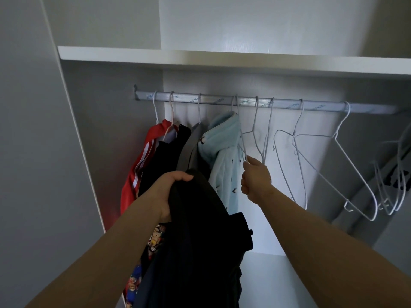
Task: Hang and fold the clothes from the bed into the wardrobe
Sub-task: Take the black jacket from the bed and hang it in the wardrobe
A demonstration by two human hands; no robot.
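Arms up; left hand (169,193), right hand (255,182) clenched

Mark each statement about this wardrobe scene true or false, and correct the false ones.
1. The left hand grips a black garment. True.
2. The right hand rests flat on the shelf. False: it pinches a wire hanger that hangs on the rail.
3. A light blue garment hangs on the rail. True.
4. Every hanger on the rail carries clothing. False: the bare hangers to the right hold nothing.
5. The red garment hangs furthest right. False: it hangs furthest left.
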